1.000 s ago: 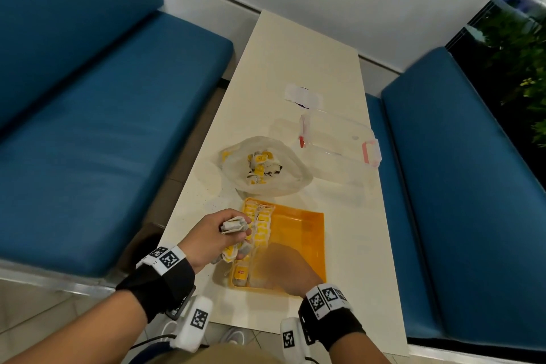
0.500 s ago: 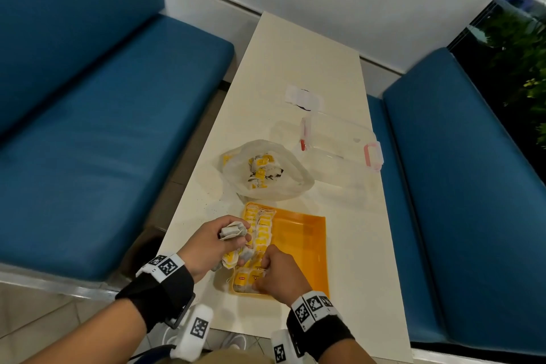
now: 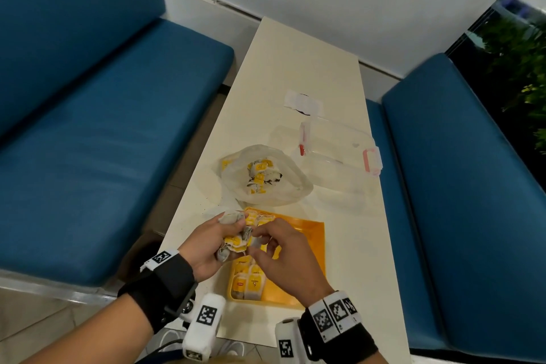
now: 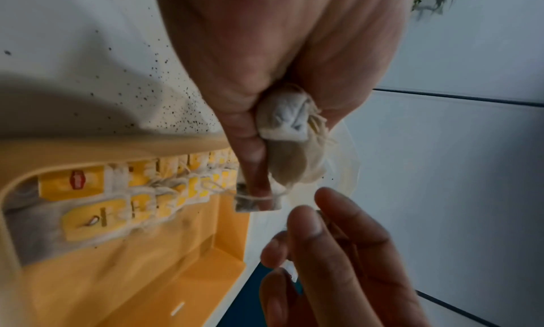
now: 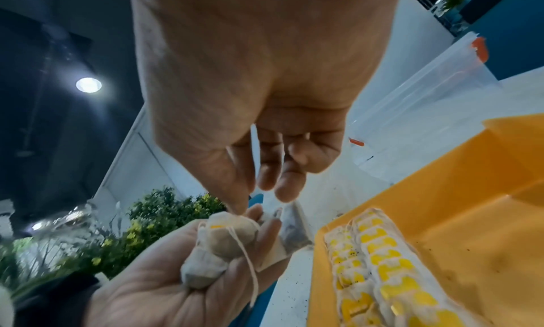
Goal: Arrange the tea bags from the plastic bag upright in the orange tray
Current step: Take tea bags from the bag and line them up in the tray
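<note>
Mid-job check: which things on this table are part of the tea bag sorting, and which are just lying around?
Part of the job:
orange tray
plastic bag
tea bags in the left hand
right hand reaching for them

Lying about:
clear container
white paper slip

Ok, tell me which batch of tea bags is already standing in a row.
The tea bags in the orange tray: that row stands along its left wall. Those in the plastic bag lie jumbled; the left hand grips a bunch.
</note>
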